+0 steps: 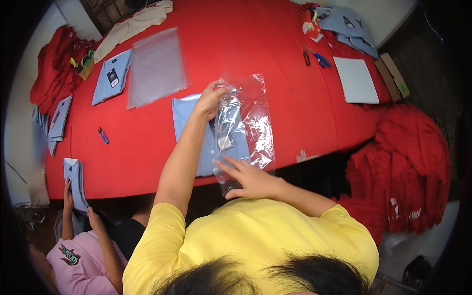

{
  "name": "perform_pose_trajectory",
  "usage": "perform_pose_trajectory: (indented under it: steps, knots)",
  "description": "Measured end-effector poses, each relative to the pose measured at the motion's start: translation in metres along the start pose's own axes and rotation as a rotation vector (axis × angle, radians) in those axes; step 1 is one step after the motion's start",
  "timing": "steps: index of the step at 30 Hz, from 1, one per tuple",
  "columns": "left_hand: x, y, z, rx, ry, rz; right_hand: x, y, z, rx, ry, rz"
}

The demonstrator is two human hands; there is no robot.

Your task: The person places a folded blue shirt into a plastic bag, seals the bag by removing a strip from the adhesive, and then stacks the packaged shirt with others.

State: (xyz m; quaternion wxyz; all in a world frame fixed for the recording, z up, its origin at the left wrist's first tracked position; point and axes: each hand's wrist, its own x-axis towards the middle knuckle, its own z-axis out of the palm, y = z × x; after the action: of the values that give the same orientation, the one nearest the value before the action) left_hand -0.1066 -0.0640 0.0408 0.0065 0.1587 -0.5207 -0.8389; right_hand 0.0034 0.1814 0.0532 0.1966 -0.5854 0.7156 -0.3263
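Observation:
A folded light-blue shirt (184, 112) lies on the red-covered table in front of me, with a hang tag (225, 143) on it. Over its right part is a clear plastic bag (259, 130), shiny and creased, reaching past the shirt's right side. My left hand (212, 100) pinches the bag at its far left corner. Low on the bag, near the table's front edge, my right hand (253, 179) rests with fingers stretched and thumb apart. Whether the shirt is inside or under the bag, I cannot tell.
A stack of clear bags (156, 69) lies beyond, beside a folded tagged shirt (112, 77). Small blue snips (103, 135) sit at left, blue-handled scissors (322, 60) at right. A co-worker (83, 260) holds another shirt (74, 179). Red garments (400, 167) hang at right.

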Motion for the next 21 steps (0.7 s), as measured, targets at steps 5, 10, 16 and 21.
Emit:
perform_pose_trajectory:
  steps: [5, 10, 16, 21]
  knots:
    - [-0.074, -0.003, 0.014, 0.141, -0.047, 0.079, 0.014, 0.039, -0.056, 0.278, 0.407, 0.350]
    - [-0.120, -0.022, 0.012, 0.095, -0.302, 0.184, 0.015, 0.137, -0.071, 0.729, 0.736, 0.707]
    - [-0.196, -0.034, -0.020, 0.361, 0.006, 0.350, -0.016, 0.077, -0.048, 1.095, 0.744, 0.327]
    - [-0.237, -0.043, -0.039, 0.156, 0.192, 0.309, -0.022, 0.041, -0.015, 0.934, 0.782, 0.265]
